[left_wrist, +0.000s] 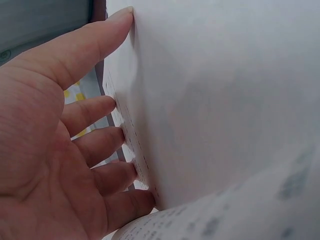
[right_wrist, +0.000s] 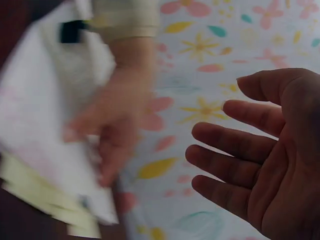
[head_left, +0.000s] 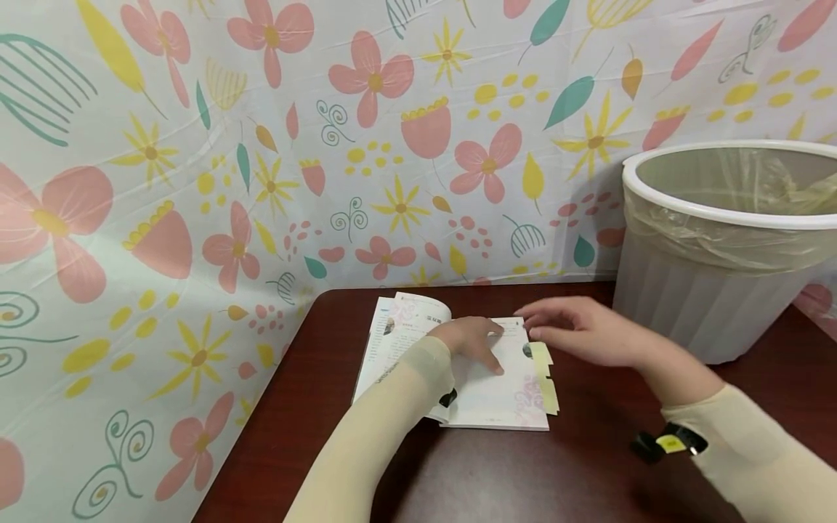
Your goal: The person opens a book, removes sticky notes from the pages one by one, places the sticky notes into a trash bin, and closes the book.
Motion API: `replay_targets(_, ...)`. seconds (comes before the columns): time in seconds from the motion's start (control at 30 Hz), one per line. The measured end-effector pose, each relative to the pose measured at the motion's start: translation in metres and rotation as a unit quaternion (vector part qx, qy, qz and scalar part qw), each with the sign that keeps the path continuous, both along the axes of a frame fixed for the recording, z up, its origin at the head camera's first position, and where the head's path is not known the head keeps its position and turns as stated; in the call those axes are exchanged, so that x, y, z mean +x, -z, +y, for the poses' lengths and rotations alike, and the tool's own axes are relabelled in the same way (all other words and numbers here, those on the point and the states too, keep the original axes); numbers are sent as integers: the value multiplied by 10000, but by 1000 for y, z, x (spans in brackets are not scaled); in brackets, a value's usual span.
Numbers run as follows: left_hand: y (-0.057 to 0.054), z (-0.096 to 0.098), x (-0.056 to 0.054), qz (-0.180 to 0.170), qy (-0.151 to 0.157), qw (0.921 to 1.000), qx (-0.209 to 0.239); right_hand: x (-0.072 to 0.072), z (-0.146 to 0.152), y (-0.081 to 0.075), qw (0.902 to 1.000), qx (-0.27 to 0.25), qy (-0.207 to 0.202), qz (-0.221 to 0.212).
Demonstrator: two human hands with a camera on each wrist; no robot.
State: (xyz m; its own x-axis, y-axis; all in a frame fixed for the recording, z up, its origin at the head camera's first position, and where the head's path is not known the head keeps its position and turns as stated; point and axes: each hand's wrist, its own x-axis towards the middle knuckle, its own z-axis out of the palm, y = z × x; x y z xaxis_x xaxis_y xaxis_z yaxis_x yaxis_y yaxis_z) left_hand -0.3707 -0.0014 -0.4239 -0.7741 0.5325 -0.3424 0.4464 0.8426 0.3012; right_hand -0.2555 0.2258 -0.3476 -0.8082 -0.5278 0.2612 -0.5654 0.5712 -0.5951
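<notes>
An open book (head_left: pixel 487 396) lies on the dark red table, its left pages curving up near the spine. My left hand (head_left: pixel 467 341) rests on the right-hand page with fingers spread; in the left wrist view its thumb and fingertips (left_wrist: pixel 117 135) touch the paper. Pale yellow sticky tabs (head_left: pixel 548 388) stick out from the book's right edge. My right hand (head_left: pixel 591 330) hovers by the top right corner of the book, fingers loosely bent. Seen from the right wrist, the right palm (right_wrist: pixel 280 175) holds nothing.
A white trash bin (head_left: pixel 686 290) with a clear plastic liner (head_left: pixel 732 243) stands on the table at the right, close beyond my right hand. A flower-printed curtain (head_left: pixel 392 160) hangs behind and to the left of the table (head_left: pixel 497 479).
</notes>
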Motion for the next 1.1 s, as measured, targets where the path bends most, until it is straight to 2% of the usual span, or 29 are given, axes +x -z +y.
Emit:
replay_targets(0.17, 0, 0, 0, 72, 39, 10000, -12, -2, -8, 41, 9978, -127, 139, -636)
replay_targets(0.37, -1, -1, 1, 148, 85, 9998, -40, -2, -15, 69, 9921, -485, 321, -1109)
replay_targets(0.57, 1, 0, 0, 214, 132, 9997, -58, -5, -17, 79, 9900, -516, 671, -1131)
replay_targets(0.97, 1, 3, 4, 188, 170, 9997, -47, -10, -10, 95, 9863, -568, 690, -1387)
replay_targets(1.1, 1, 2, 3, 257, 222, 9994, -119, -13, -8, 98, 9792, -850, 707, -1699)
